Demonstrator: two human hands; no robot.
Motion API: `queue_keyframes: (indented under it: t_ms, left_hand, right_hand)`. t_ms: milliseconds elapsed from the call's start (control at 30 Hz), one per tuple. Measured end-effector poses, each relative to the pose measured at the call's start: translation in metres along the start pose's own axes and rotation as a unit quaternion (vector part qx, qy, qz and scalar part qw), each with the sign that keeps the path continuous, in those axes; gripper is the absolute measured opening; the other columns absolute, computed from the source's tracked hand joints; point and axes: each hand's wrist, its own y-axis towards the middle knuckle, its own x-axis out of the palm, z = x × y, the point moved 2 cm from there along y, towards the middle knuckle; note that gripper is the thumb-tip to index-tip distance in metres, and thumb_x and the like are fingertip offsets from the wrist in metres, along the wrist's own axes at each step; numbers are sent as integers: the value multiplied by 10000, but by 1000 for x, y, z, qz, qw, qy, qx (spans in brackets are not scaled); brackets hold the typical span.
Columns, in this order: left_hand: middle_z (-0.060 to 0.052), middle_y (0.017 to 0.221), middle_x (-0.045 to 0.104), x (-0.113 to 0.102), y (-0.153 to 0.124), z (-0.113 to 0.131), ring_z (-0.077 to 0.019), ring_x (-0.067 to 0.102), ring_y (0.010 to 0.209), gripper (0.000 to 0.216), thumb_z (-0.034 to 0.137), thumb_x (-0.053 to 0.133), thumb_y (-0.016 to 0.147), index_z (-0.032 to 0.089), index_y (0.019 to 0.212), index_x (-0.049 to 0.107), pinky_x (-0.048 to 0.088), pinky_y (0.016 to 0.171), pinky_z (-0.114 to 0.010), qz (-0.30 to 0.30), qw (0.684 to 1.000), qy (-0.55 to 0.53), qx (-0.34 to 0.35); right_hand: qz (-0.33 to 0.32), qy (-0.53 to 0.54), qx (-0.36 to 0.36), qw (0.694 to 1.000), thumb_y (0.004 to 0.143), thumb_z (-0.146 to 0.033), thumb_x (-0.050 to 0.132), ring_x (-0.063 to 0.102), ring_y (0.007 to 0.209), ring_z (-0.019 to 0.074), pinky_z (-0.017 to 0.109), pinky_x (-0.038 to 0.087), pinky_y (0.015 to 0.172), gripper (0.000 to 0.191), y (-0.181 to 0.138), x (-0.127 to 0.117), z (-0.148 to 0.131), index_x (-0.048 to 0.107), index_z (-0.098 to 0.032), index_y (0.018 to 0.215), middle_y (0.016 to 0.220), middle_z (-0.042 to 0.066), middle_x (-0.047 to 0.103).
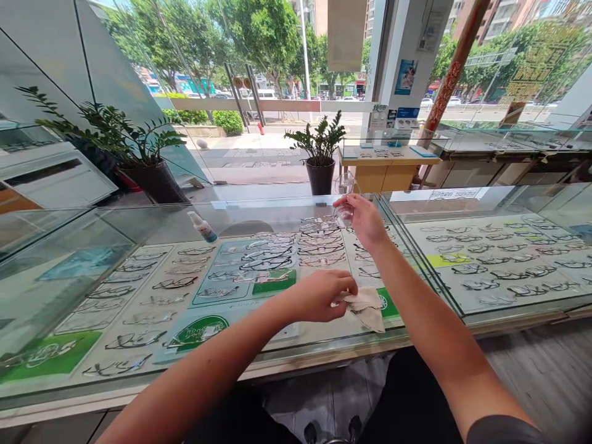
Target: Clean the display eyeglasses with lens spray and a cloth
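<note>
My right hand (365, 221) is raised over the far part of the glass counter, its fingers pinched on a pair of thin-rimmed eyeglasses (343, 216). One clear round lens hangs below the fingertips, and the other stands above them against the plant pot. Nearer to me, my left hand (326, 297) is low over the glass top, fingers curled and closed on the edge of a beige cleaning cloth (369, 308). The cloth is crumpled and spreads to the right of the fingers. A small spray bottle (202, 227) with a white top stands on the counter at the left.
Under the glass countertop (277, 213) lie rows of eyeglass frames (266, 256). Another display case (504, 259) adjoins on the right. Potted plants (320, 176) stand beyond the counter, before the large window. A wooden display table (388, 166) is farther back.
</note>
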Motion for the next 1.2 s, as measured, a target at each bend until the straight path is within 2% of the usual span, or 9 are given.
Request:
queue_keyframes:
  t_ms: [133, 200, 267, 333, 533, 700, 800, 1000, 1200]
  left_hand:
    - [-45, 1076, 765, -2, 1, -2, -209, 732, 918, 168, 272, 591, 996, 224, 1114, 701, 511, 813, -320, 13, 1000, -20, -11]
    - [-47, 1109, 755, -1, 1, -3, -232, 733, 951, 254, 403, 721, 949, 234, 1137, 701, 498, 779, -321, 1, 1000, -5, -10]
    - [-44, 1141, 743, 0, 2, -3, -236, 730, 963, 310, 398, 787, 899, 241, 1152, 699, 483, 753, -320, -11, 1000, 14, -12]
    - [-38, 1143, 739, 1, 3, -3, -227, 728, 950, 291, 367, 781, 904, 245, 1154, 695, 477, 744, -322, -14, 1000, 21, -15]
    - [-49, 1121, 729, 12, 6, -1, -258, 724, 965, 454, 561, 810, 870, 236, 1145, 654, 471, 722, -342, 4, 998, 63, 1]
    - [-61, 1051, 712, 23, 10, 6, -244, 691, 902, 221, 434, 603, 1008, 223, 1067, 639, 464, 715, -375, 30, 991, 129, 15]
    - [-77, 1033, 705, 26, 10, 12, -242, 668, 879, 99, 288, 563, 983, 216, 1010, 625, 457, 696, -386, 33, 987, 160, 13]
    - [-97, 1069, 701, 32, 11, 20, -269, 668, 917, 235, 433, 552, 1044, 210, 1025, 625, 480, 700, -417, 33, 984, 172, 16]
    - [-86, 1080, 728, 32, 12, 22, -270, 697, 931, 113, 269, 542, 1025, 198, 1048, 627, 489, 711, -411, 14, 980, 197, -7]
  right_hand:
    - [10, -14, 2, 1000, 840, -491, 770, 595, 854, 182, 325, 429, 681, 223, 1, -1, -1, 730, -272, 817, 996, 37, 780]
    - [13, -19, 2, 1000, 838, -499, 767, 592, 847, 184, 330, 430, 682, 227, 1, -1, -2, 728, -276, 816, 998, 37, 781]
    - [12, -21, 1, 1000, 843, -490, 763, 585, 838, 183, 329, 426, 677, 216, 1, -1, -2, 733, -279, 812, 993, 36, 783]
    - [12, -20, 0, 1000, 850, -478, 759, 582, 836, 182, 328, 422, 675, 205, 0, 0, -2, 736, -279, 807, 989, 33, 785]
    - [10, -29, 4, 1000, 852, -487, 747, 588, 844, 180, 327, 435, 691, 219, 1, -1, -1, 733, -272, 815, 994, 35, 779]
    - [11, -22, 1, 1000, 862, -455, 739, 596, 848, 178, 320, 432, 681, 189, 0, -1, -2, 742, -270, 823, 986, 36, 783]
    - [20, -16, 2, 1000, 848, -452, 746, 603, 851, 180, 314, 428, 666, 183, 0, -1, -5, 742, -271, 827, 968, 37, 783]
    - [27, -29, 5, 999, 829, -482, 762, 617, 860, 187, 324, 437, 671, 219, 0, 2, -6, 722, -267, 823, 970, 43, 784]
    - [23, -22, 2, 999, 849, -462, 760, 613, 863, 186, 326, 419, 664, 195, 0, 1, -7, 728, -270, 826, 969, 40, 784]
